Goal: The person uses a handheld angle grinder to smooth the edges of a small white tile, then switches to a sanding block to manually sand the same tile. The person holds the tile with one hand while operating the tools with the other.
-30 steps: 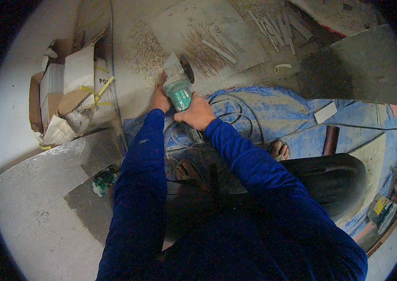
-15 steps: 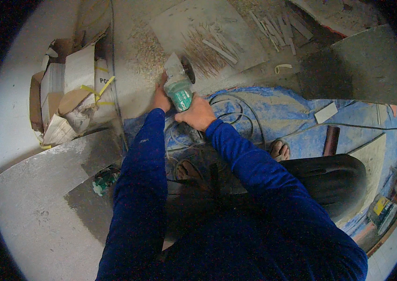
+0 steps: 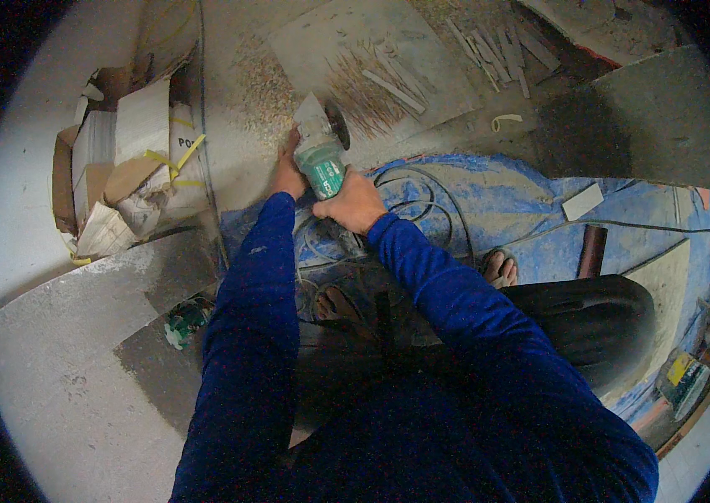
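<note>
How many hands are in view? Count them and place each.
2. The left hand is at the left side of the green angle grinder, its fingers partly hidden; the right hand grips the grinder's rear end.

We're on an indoor building site, by the look: grinder [image 3: 321, 170], chippings [image 3: 263, 92], offcuts [image 3: 393, 91], dusty tarp [image 3: 502, 197].

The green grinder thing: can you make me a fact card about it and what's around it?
Tool: green angle grinder, dark disc on its right
Right hand: closed on its rear end
Left hand: at its left side, fingers partly hidden
Ahead: thin strips on a flat board
Left side: torn carton
Right side: dusty blue sheet
</note>
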`<state>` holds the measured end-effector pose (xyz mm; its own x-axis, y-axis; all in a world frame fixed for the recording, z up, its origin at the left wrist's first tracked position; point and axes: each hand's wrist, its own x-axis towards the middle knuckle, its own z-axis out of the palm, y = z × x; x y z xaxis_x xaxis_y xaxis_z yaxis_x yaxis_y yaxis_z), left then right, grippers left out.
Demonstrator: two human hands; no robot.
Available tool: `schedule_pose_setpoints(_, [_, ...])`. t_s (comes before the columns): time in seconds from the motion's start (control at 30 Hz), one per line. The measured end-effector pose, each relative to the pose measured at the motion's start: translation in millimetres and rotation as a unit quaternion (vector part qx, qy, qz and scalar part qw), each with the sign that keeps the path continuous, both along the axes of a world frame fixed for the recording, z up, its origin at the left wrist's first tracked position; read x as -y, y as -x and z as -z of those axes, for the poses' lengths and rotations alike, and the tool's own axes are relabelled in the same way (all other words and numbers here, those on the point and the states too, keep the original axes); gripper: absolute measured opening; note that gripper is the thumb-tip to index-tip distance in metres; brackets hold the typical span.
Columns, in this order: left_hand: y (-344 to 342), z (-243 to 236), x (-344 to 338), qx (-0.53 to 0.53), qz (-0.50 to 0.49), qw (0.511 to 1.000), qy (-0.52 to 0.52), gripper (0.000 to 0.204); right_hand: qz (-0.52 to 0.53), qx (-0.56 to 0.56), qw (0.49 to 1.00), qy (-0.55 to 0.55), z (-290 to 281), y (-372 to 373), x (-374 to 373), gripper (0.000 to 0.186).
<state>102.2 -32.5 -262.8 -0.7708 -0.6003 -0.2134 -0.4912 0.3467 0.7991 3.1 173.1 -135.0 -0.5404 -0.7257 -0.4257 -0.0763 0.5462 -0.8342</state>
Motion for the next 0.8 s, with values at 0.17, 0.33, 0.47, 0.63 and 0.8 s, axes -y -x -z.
schedule_pose_setpoints(0.17, [0, 4, 3, -0.009, 0.013, 1.000, 0.002, 0.086, -0.001, 0.000, 1.000, -0.006, 2, -1, -1, 0.083])
schedule_pose_setpoints(0.33, [-1, 15, 8, -0.028, 0.009, 1.000, -0.005, 0.087, -0.002, 0.007, 1.000, -0.012, 1, -2, -2, 0.083])
schedule_pose_setpoints(0.47, [-4, 20, 9, -0.006, 0.018, 0.999, 0.031, 0.089, 0.002, 0.006, 1.000, -0.001, 2, 0, -1, 0.083])
schedule_pose_setpoints(0.63, [-4, 25, 10, -0.029, 0.017, 0.999, 0.004, 0.092, -0.004, -0.001, 1.000, -0.005, 3, 0, 1, 0.083])
schedule_pose_setpoints(0.8, [-4, 26, 10, -0.058, -0.002, 0.997, -0.046, 0.094, 0.006, 0.002, 1.000, -0.014, 0, -3, -2, 0.085])
